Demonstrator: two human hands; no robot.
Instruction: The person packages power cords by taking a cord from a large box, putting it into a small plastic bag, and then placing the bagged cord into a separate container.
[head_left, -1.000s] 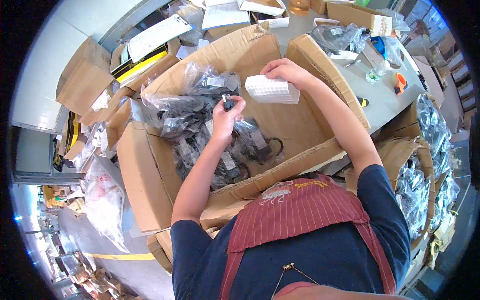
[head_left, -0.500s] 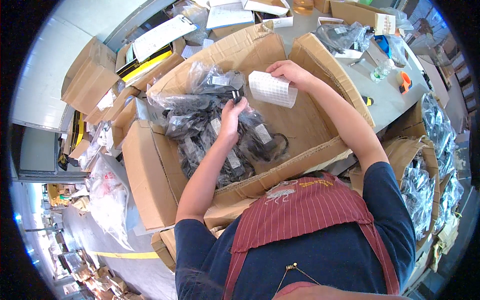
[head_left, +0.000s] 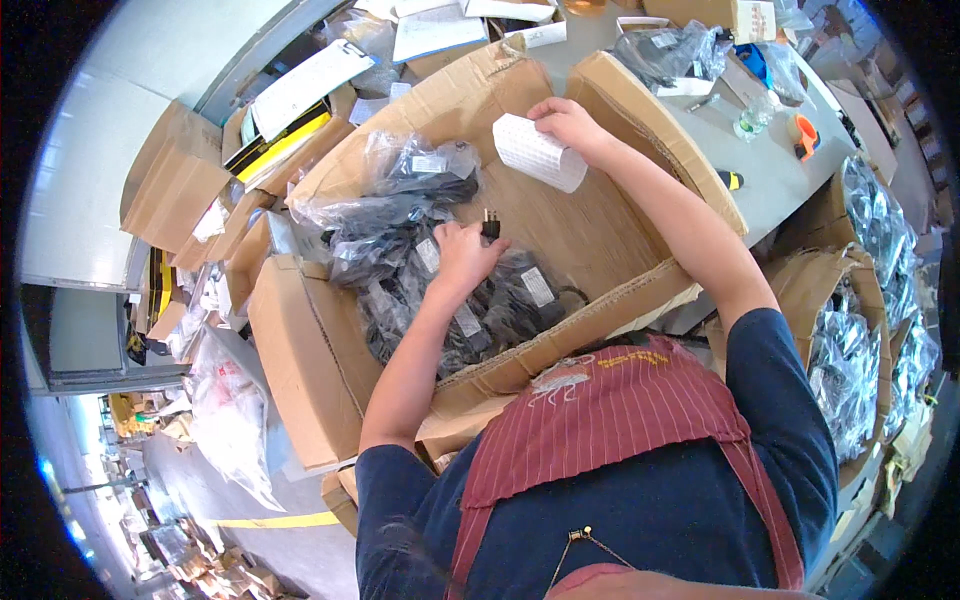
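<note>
My left hand [head_left: 466, 258] is closed over the pile in a cardboard box [head_left: 640, 225], gripping a black power plug [head_left: 491, 228] whose metal prongs point up and away. Beneath it lie several clear plastic bags of black cords [head_left: 400, 250], some with white labels. Over the far right of the same box, my right hand [head_left: 572, 132] pinches a curled white sticker sheet [head_left: 538, 153] by its upper edge. The sheet carries rows of small marks and hangs clear of the bags.
A grey table [head_left: 700, 150] holds orange-cored tape [head_left: 803, 135], a clear bottle [head_left: 755, 117] and a bagged black item [head_left: 675, 55]. Boxes of bagged items [head_left: 845, 370] stand at right. A clipboard [head_left: 308, 88] leans on boxes at left.
My left hand has come down and nearer with the plug. My right hand and the sheet have shifted slightly up and left as the view moved a little.
</note>
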